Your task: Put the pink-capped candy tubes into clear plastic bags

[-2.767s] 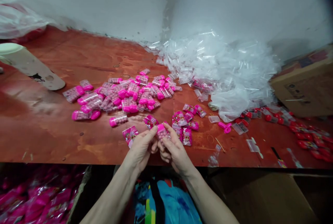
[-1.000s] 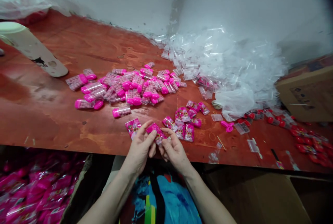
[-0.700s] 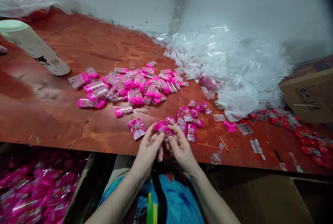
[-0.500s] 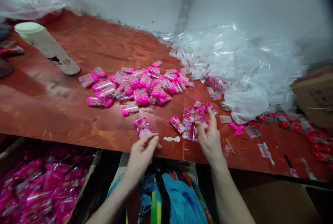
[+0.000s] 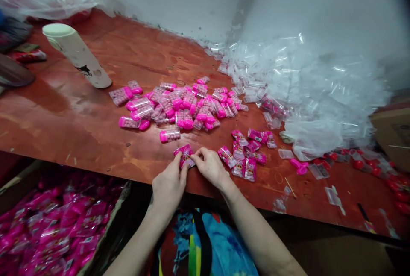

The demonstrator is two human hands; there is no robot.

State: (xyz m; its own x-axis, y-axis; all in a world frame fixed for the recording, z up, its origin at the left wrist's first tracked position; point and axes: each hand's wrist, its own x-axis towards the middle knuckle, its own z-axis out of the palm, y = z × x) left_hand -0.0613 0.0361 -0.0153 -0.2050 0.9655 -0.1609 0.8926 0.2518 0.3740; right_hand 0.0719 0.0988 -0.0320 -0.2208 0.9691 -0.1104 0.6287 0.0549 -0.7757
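My left hand (image 5: 169, 182) and my right hand (image 5: 209, 166) meet near the front edge of the red-brown table (image 5: 73, 118). Both pinch a small pink printed sticker packet (image 5: 184, 155) that lies flat on the table. A little to the right lies a cluster of several similar pink packets (image 5: 246, 154). Beyond my hands sits a heap of clear tubes with pink caps, filled with pink beads (image 5: 179, 107). One such tube (image 5: 169, 135) lies alone just behind the packet.
A large heap of empty clear plastic tubes (image 5: 304, 92) fills the back right corner. Red-capped pieces (image 5: 368, 162) lie at the right. A white cup (image 5: 77, 54) lies tipped at the left. A box of pink packs (image 5: 48, 229) stands below the table.
My hands parted after working a pink piece together; the right hand reached to the packet cluster and came back. Both hands now rest on the packet on the table. The camera view shifted left.
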